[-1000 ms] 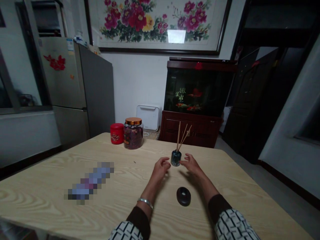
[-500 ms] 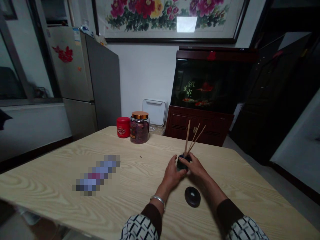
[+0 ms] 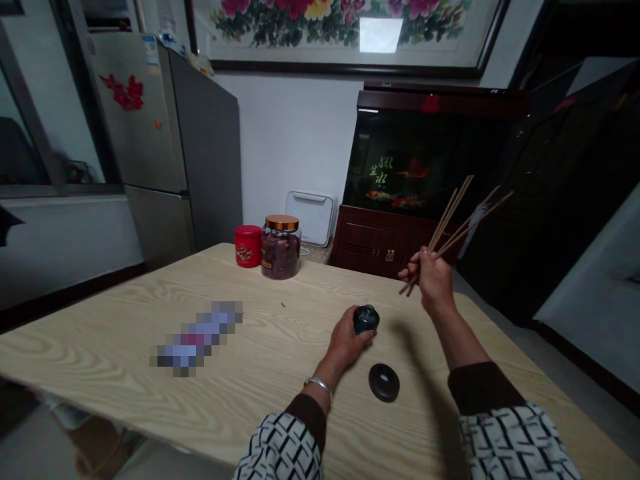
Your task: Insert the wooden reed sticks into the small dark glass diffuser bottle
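My left hand [image 3: 347, 339] is closed round a small dark blue-green glass bottle [image 3: 366, 319] that stands on the light wooden table [image 3: 115, 360]. My right hand [image 3: 433, 280] is raised above the table's far right side, shut on a bundle of thin wooden reed sticks [image 3: 457, 221] that fan up and to the right. A round dark lid [image 3: 384, 382] lies flat on the table just in front of the bottle, between my two forearms.
A glass jar [image 3: 281, 247] with a copper lid and a red tin [image 3: 248, 245] stand at the table's far edge. A blurred flat object [image 3: 197, 337] lies left of centre. Behind are a fridge [image 3: 160, 140], a fish tank [image 3: 425, 163] on a cabinet, and a white box [image 3: 310, 218].
Both hands closed on the bottle with the sticks in it. My right hand then lifted the sticks out and up to the right, while my left hand stayed on the bottle.
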`<action>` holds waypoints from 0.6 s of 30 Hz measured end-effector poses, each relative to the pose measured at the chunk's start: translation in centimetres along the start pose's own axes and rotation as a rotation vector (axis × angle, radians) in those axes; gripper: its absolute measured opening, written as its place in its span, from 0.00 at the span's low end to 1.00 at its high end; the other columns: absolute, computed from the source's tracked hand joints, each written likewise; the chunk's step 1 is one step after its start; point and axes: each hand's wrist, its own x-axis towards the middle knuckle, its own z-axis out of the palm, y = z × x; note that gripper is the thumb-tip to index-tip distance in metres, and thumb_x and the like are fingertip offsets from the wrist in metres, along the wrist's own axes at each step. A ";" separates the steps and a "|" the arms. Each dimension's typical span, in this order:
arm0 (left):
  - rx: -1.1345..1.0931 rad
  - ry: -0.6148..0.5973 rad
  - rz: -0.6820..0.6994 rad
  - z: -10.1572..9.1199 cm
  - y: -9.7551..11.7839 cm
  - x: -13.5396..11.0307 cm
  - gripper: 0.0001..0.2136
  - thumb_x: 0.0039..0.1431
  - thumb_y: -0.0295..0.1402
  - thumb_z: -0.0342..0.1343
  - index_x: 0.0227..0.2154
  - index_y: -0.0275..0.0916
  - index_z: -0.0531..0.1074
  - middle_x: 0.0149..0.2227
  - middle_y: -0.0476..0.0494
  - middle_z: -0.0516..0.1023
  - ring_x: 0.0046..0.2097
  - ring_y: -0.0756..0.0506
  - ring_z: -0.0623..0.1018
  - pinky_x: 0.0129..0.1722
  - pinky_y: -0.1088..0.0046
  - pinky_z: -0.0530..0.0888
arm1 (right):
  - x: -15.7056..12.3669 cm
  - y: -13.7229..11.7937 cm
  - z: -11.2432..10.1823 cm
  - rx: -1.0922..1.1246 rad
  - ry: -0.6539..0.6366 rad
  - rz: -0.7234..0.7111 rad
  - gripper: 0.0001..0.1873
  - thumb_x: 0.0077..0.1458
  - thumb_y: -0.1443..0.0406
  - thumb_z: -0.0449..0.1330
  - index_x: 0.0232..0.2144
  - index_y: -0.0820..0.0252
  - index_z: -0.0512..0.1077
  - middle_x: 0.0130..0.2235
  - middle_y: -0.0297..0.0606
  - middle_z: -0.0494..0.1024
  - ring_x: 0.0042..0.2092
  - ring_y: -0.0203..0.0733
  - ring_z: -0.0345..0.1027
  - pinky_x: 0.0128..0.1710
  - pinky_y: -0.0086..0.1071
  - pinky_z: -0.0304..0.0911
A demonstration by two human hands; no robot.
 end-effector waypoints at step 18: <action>-0.038 -0.012 0.004 -0.3 0.3 -0.3 0.30 0.47 0.35 0.67 0.54 0.40 0.65 0.48 0.42 0.76 0.48 0.41 0.75 0.49 0.67 0.70 | -11.2 4.5 -8.1 -1.113 -0.583 0.027 0.25 0.60 0.49 0.51 0.54 0.53 0.67 0.54 0.47 0.70 0.52 0.52 0.67 0.48 0.41 0.61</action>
